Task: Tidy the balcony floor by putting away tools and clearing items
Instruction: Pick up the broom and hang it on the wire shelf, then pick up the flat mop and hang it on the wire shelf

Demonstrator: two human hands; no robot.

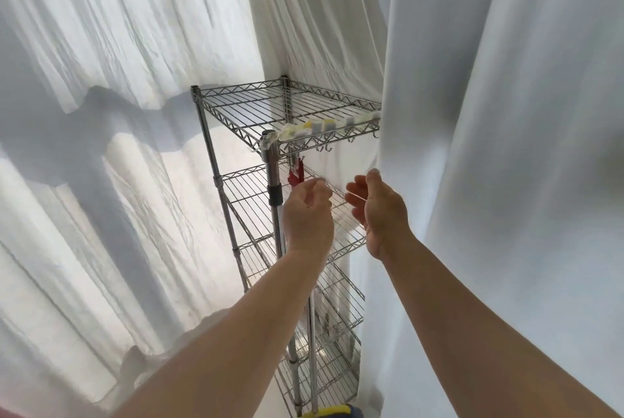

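Both hands are hovering before the wire rack [290,107]; left hand [309,215] loosely curled, right hand [380,206] open, neither gripping anything; the hanging pole [275,181] seemingly being stowed; next likely calls for fetching more items.

There is one view only, from a wide-angle camera worn on the person's head. It looks forward and down along both bare forearms, which enter from the bottom edge and reach toward the middle of the frame. The left hand [309,215] and right hand [380,211] sit near the centre, close to the lens. Just beyond them stands a wire shelf rack [290,103], seen from above its top tier, with the lower tiers running down toward the bottom edge. White curtains [489,113] fill the rest, bowed by the wide lens. No second view shares the scene.
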